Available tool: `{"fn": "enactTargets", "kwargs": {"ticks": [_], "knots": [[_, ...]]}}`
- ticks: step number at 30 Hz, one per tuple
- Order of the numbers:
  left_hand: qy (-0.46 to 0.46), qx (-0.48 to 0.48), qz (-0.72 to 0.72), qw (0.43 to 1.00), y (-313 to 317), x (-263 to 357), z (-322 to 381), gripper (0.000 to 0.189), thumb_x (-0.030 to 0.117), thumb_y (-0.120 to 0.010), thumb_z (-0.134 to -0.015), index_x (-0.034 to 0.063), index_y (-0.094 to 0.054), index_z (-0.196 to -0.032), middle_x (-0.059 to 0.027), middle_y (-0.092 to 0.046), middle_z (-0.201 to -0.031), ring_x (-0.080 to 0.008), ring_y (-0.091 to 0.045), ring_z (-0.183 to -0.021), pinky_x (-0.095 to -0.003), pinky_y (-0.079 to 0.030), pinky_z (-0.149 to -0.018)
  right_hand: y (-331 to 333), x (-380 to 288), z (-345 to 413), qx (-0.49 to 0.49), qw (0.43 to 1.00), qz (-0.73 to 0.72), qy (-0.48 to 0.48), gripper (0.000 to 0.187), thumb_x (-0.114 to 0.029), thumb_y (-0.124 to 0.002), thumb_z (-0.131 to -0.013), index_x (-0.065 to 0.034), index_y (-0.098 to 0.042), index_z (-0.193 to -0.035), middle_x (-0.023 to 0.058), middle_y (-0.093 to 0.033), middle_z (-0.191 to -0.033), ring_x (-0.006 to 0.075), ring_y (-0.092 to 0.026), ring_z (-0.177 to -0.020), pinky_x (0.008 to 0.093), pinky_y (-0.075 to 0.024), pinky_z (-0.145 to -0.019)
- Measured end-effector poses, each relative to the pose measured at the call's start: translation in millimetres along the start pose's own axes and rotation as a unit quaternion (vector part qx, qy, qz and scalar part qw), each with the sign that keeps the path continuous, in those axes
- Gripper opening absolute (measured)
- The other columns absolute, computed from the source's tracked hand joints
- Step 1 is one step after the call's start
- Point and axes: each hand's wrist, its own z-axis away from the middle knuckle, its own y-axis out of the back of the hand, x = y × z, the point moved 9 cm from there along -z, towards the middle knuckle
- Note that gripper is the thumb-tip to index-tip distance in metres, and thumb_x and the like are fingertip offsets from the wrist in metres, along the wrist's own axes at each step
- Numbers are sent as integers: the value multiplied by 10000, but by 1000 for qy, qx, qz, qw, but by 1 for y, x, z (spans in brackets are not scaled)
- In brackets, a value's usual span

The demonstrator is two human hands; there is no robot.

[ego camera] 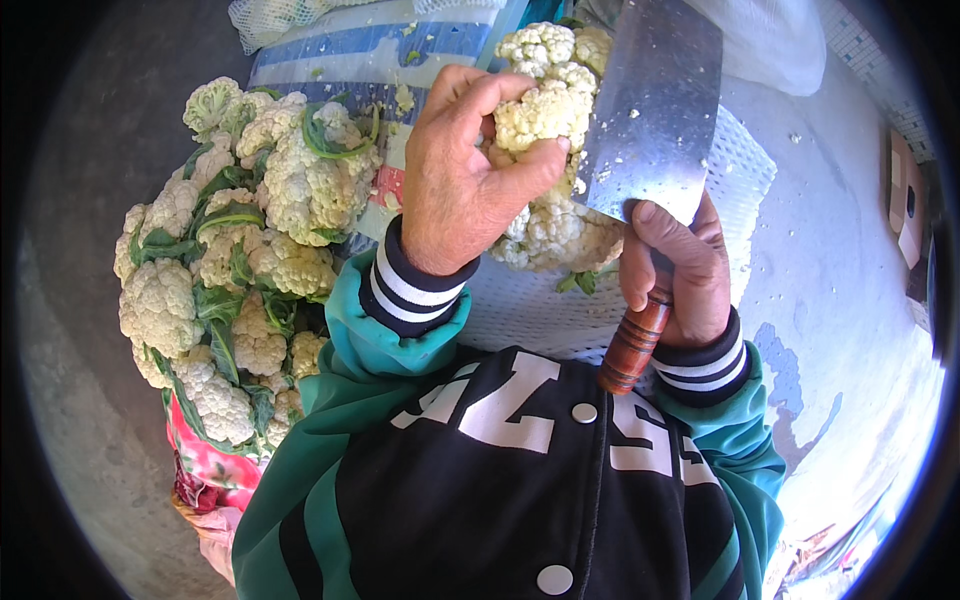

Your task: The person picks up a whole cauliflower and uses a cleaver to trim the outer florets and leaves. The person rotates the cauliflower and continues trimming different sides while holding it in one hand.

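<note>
My right hand [682, 262] grips a broad cleaver [656, 112] where the steel blade meets its turned wooden handle [637, 341]. The blade points away from me, with small white crumbs stuck on it. Beside the blade, my left hand [480, 165] holds a cauliflower floret [544, 116] between thumb and fingers. More cauliflower pieces lie just beyond and beneath the floret, and a larger cauliflower [559, 232] is below my left hand, near the cleaver's heel. The blade partly hides these pieces; whether its edge touches the floret I cannot tell.
Left of me is a big heap of cauliflower heads [161, 307] with green leaves, above a red and white patterned cloth [214, 450]. A striped plastic sack [360, 52] with scraps lies ahead. White mesh [735, 172] spreads under the work. Cartons [904, 199] stand far right.
</note>
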Motion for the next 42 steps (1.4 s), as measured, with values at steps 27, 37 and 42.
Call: {"fn": "enactTargets", "kwargs": {"ticks": [27, 37, 42], "knots": [[-42, 15, -31, 999, -2, 6, 0, 372, 170, -766, -683, 11, -636, -994, -113, -547, -942, -213, -580, -764, -313, -486, -678, -2, -4, -5, -10, 1000, -5, 17, 176, -26, -618, -890, -18, -508, -1028, 76, -549, -586, 167, -489, -395, 273, -396, -397], [-24, 24, -17, 999, -3, 4, 3, 354, 139, -757, -685, 11, -640, -994, -104, -549, -932, -200, -579, -748, -301, -487, -658, -3, -4, -4, -4, 1000, -18, 21, 177, -23, -617, -888, -13, -508, -1026, 72, -551, -590, 164, -481, -381, 273, -392, -393], [-38, 23, -22, 999, -3, 6, 4, 352, 135, -752, -688, 9, -637, -996, -102, -550, -934, -195, -576, -735, -300, -486, -650, -2, -3, -5, -5, 1000, -22, 16, 188, -12, -617, -885, -13, -509, -1038, 70, -554, -590, 163, -478, -374, 274, -391, -386]]}}
